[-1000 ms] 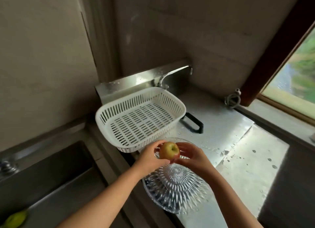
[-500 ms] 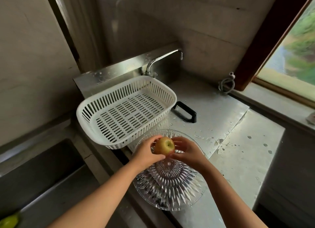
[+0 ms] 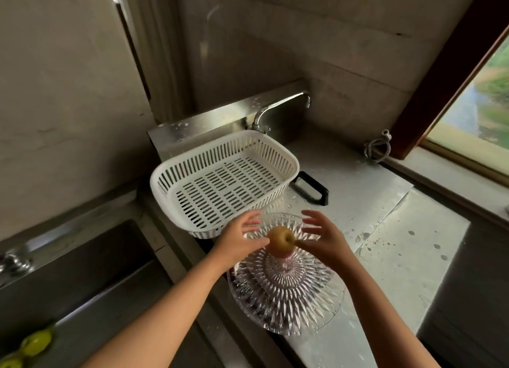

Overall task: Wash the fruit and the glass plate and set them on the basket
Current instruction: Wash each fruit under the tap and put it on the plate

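A yellow-green apple (image 3: 281, 242) rests on the raised middle of the cut-glass plate (image 3: 286, 298), which lies on the steel counter. My left hand (image 3: 239, 243) and my right hand (image 3: 322, 241) flank the apple with fingers spread wide. Only the two thumbs still touch its sides. The white slotted basket (image 3: 220, 180) stands empty just behind the plate, partly over the counter's edge. More yellow-green fruit (image 3: 35, 343) lies in the sink at the lower left.
A steel sink (image 3: 82, 257) lies to the left. The tap (image 3: 275, 106) stands behind the basket. A black handle (image 3: 311, 188) lies right of the basket, and a coiled hose (image 3: 377, 147) sits by the window sill. The wet counter stretches to the right.
Both hands held the apple above the plate before. Now the apple is lower, on the plate's middle, and the fingers of both hands have opened out.
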### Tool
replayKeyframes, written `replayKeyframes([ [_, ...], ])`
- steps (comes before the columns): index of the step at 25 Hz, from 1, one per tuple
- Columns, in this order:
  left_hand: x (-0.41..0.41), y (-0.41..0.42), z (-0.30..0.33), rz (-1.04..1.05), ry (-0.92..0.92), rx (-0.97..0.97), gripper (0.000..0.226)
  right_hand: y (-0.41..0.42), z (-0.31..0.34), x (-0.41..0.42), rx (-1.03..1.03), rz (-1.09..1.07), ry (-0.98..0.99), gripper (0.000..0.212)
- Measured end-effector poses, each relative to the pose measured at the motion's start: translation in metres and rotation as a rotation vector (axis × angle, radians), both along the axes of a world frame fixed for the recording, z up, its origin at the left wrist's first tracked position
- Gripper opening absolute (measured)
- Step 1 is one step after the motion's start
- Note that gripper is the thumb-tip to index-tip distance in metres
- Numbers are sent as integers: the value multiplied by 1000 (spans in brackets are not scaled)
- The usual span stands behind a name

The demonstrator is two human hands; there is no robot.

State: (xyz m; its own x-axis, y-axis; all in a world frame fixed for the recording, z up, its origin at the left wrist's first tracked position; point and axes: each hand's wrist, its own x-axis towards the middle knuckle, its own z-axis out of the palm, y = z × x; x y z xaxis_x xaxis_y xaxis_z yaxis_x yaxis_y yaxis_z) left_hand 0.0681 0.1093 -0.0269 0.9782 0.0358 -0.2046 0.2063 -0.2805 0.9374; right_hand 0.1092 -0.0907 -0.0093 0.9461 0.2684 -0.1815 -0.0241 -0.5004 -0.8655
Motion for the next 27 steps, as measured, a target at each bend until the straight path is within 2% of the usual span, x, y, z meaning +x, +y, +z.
replayKeyframes([
  [5, -40, 38, 26, 132, -72, -158, 51, 55, 34, -19, 15, 117, -86, 50],
  [8, -96, 82, 14, 312, -61, -171, 44, 118, 29, -47, 0, 305, -60, 44],
  [11, -167, 137, -17, 555, 50, -150, 39, 192, 3, -82, -93, 544, -50, 38],
  [16, -300, 232, -104, 1031, 262, -138, 36, 324, -73, -142, -205, 844, 90, 39],
  [20, -364, 302, -187, 1319, 404, -99, 42, 418, -164, -180, -253, 928, 118, 43],
  [24, -374, 370, -259, 1438, 366, -136, 60, 511, -255, -234, -250, 998, 19, 57],
  [27, -362, 416, -309, 1486, 263, -171, 62, 571, -326, -270, -183, 1044, -121, 64],
])
